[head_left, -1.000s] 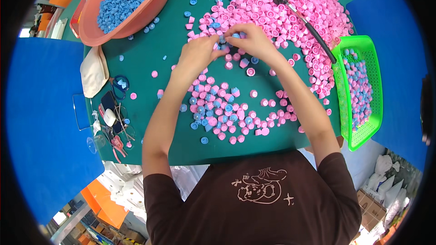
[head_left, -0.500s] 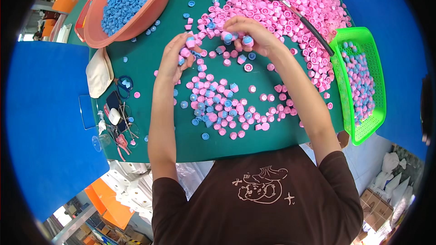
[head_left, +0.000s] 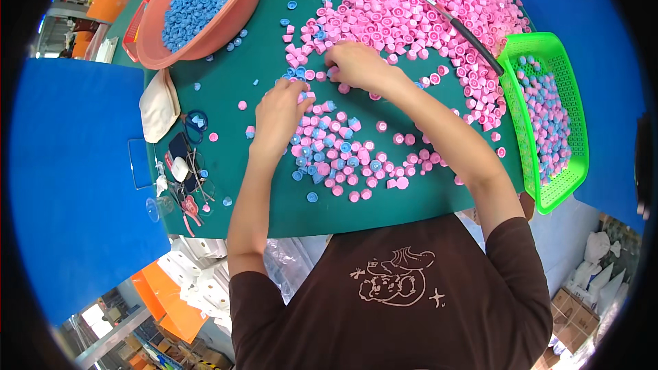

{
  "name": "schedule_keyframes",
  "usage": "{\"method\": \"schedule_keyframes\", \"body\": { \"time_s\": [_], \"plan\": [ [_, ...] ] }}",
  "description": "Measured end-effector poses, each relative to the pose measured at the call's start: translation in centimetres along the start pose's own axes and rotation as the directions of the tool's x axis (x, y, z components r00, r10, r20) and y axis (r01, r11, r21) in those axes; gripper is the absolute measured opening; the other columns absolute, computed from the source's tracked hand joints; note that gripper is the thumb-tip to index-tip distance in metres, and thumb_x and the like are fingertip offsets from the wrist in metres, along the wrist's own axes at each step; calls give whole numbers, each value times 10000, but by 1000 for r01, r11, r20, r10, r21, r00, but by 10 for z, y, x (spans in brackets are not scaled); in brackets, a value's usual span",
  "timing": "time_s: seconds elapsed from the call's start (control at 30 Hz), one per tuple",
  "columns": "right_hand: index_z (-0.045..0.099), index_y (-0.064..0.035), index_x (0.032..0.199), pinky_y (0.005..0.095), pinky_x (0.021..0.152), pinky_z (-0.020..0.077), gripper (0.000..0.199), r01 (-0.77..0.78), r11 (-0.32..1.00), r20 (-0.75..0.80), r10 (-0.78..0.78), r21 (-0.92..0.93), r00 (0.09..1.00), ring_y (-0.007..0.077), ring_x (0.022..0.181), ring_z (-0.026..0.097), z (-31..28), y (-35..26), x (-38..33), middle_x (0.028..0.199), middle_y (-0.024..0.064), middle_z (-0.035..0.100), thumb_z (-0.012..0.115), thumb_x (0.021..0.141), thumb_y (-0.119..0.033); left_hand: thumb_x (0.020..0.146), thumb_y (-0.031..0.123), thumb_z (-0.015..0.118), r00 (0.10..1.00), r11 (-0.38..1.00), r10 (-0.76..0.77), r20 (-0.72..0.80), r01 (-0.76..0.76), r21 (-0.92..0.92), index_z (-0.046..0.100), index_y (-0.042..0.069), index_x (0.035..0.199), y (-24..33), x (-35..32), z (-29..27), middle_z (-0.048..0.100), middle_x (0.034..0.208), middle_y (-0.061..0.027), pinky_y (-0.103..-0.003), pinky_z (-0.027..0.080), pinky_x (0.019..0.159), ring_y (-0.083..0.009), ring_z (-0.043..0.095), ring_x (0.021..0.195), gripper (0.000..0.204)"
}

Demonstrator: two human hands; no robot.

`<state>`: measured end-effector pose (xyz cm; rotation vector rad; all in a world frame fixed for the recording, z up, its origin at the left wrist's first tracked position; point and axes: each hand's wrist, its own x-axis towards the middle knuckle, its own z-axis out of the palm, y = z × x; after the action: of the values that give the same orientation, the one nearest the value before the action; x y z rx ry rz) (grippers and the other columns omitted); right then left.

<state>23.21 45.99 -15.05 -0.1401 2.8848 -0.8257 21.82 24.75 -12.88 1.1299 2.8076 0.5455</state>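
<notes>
The left hand (head_left: pixel 279 111) rests palm down on the green table (head_left: pixel 425 202), fingers curled over a few small caps at the near edge of the pink heap (head_left: pixel 418 20); whether it pinches one cannot be told. The right hand (head_left: pixel 356 65) lies just beyond it, fingers bent onto pink and blue caps, and its grip is likewise hidden under the knuckles. Between and below the hands lies a loose scatter of joined caps (head_left: pixel 349 161), pink with blue, spread flat on the table. These pieces look like small hard plastic: light, stiff, not fragile, smooth enough to skid or roll when nudged. A fingertip pinch across the rim looks the surest hold, one piece per hand. A basin (head_left: pixel 205 44) of blue caps stands at far left, a green basket (head_left: pixel 548 195) of finished pieces at right, and a dark-handled tool (head_left: pixel 452 24) lies on the heap
</notes>
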Motion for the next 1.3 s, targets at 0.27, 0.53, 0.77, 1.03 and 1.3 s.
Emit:
{"method": "schedule_keyframes", "body": {
  "time_s": [0.27,0.53,0.77,1.03,1.3],
  "plan": [
    [676,-26,1123,372,759,518,365,96,964,-259,-29,247,965,277,901,639,-9,-1,-43,1027,150,642,720,784,-155,835,207,700,998,991,16,66,-25,132,617,78,998,10,-4,-6,602,977,-112,-434,536,661,-327,652,824,224],
    [632,-18,1185,194,452,400,340,-225,27,214,213,974,953,44,528,488,-18,10,-39,962,77,669,599,963,-273,840,221,696,989,982,40,139,-65,178,634,50,977,3,11,-3,625,909,-146,-435,532,664,-343,657,804,228],
    [584,-12,1249,190,423,388,400,-188,-203,187,-24,961,982,65,546,525,-14,16,-44,849,45,619,607,953,-280,960,237,614,930,416,-102,353,362,-834,629,40,1094,-11,0,-23,608,843,-33,-224,412,489,-74,541,650,239],
    [683,-15,950,419,646,548,311,22,998,-287,-3,64,958,299,767,693,4,-13,-20,828,157,686,751,776,-264,953,264,634,940,223,-161,301,332,-917,594,28,1125,-18,-9,-11,560,737,-19,-203,381,467,-70,504,590,295],
    [656,-35,928,464,742,504,265,122,989,-92,-115,79,989,341,875,647,10,-36,-39,869,149,666,728,729,-195,997,270,554,949,25,-252,188,201,-979,569,2,1136,-37,-35,-26,605,955,-84,-183,365,466,-74,507,649,301]
  ]
}}
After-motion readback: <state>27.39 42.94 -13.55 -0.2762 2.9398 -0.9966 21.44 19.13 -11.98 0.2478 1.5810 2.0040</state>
